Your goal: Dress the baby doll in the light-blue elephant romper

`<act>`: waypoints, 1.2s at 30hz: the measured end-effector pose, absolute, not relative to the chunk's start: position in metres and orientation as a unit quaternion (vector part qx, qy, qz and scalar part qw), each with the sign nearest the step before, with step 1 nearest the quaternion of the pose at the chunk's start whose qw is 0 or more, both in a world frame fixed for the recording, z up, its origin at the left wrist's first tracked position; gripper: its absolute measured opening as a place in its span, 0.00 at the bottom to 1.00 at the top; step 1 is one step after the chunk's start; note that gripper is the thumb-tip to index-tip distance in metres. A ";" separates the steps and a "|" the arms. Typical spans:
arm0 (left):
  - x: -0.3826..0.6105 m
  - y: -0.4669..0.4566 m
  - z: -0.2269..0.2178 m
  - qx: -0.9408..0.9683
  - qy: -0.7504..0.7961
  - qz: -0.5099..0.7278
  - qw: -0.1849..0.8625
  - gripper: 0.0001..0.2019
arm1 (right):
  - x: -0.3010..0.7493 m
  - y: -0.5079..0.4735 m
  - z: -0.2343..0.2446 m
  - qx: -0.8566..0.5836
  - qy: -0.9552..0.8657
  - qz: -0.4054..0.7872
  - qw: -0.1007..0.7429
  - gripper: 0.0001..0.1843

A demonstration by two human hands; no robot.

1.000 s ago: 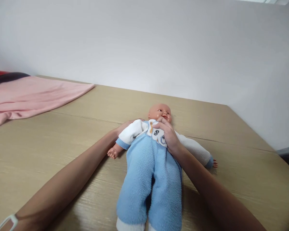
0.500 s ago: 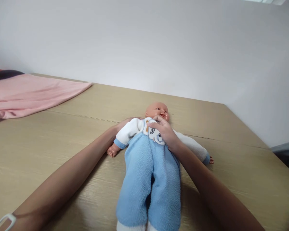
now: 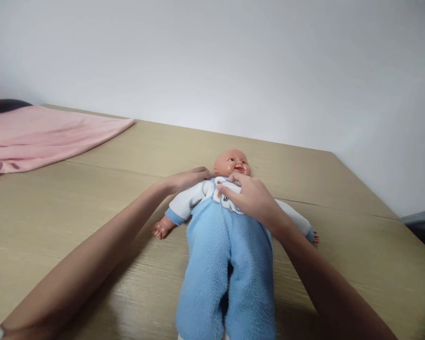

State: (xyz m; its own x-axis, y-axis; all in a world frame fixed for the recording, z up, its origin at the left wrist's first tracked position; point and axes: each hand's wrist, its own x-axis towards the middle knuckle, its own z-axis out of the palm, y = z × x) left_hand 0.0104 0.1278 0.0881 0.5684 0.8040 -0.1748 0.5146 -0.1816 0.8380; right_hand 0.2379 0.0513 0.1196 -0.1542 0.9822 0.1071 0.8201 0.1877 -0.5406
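Note:
A baby doll (image 3: pixel 233 163) lies on its back on the wooden table, its bald head away from me and its arms spread. It wears a fleece romper (image 3: pixel 212 264) with light blue legs, white sleeves and an embroidered white bib. At the doll's shoulder beside the neck, my left hand (image 3: pixel 191 178) rests with fingers stretched out, their tips touching the collar edge. My right hand (image 3: pixel 253 196) lies over the chest, bent fingers and thumb closed on the romper's collar just below the chin. Part of the bib's picture is hidden under that hand.
A pink cloth (image 3: pixel 56 134) is spread at the table's far left, with something dark (image 3: pixel 7 106) and a bit of red behind it. The wooden table (image 3: pixel 92 212) has a seam across it and meets a white wall (image 3: pixel 212 66). A dark item (image 3: pixel 421 226) shows beyond the right edge.
My left hand has come up from behind the doll's arm to the top of its shoulder, its fingers now showing. My right hand stays at the collar, its wrist shifted slightly right.

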 end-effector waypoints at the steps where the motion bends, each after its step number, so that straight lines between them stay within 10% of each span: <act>1: 0.008 0.131 0.096 0.752 0.447 0.140 0.464 0.28 | 0.238 0.051 0.118 -0.613 -0.737 0.184 0.217 0.13; 8: -0.014 0.126 0.122 0.791 0.496 -0.059 0.353 0.48 | 0.239 0.053 0.110 -0.622 -0.736 0.165 0.208 0.11; 27: -0.024 0.141 0.106 0.836 0.407 -0.080 0.359 0.40 | 0.273 0.042 0.134 -0.625 -0.723 0.265 0.127 0.22; 36: -0.015 0.128 0.118 0.851 0.434 -0.074 0.288 0.37 | 0.350 -0.012 0.086 -0.540 -0.792 0.142 0.249 0.14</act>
